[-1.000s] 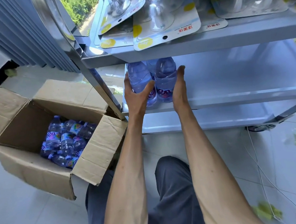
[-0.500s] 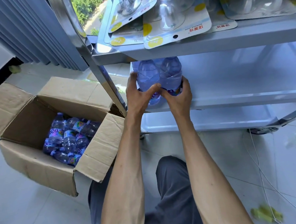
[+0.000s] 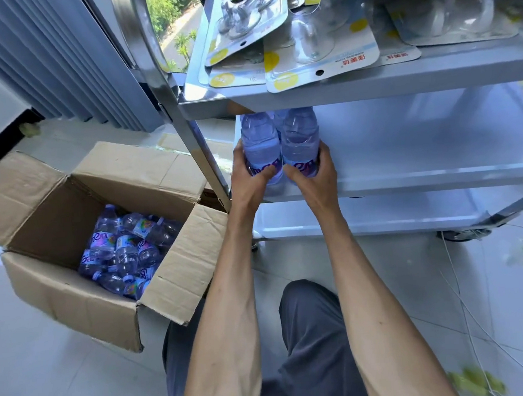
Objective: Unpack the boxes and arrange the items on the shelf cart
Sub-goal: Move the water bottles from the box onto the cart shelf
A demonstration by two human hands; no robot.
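pale grey floor tiles [image 3: 44, 379] run under everything. grey vertical blinds [image 3: 61, 57] hang at upper left, and beside them a window [image 3: 170, 26] shows green trees and a road outside. thin white cords [image 3: 463, 308] trail across the floor at right, among scattered bits of green leaf [image 3: 476, 382]. a small greenish scrap [image 3: 29, 130] lies near the foot of the blinds. dark grey trousers [image 3: 312, 347] fill the lower middle.

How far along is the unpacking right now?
Done: blister packs lie on the cart's top shelf. In hand: left hand and right hand each grip a water bottle standing on the middle shelf. Left: many bottles fill the open cardboard box; the bottom shelf looks bare.
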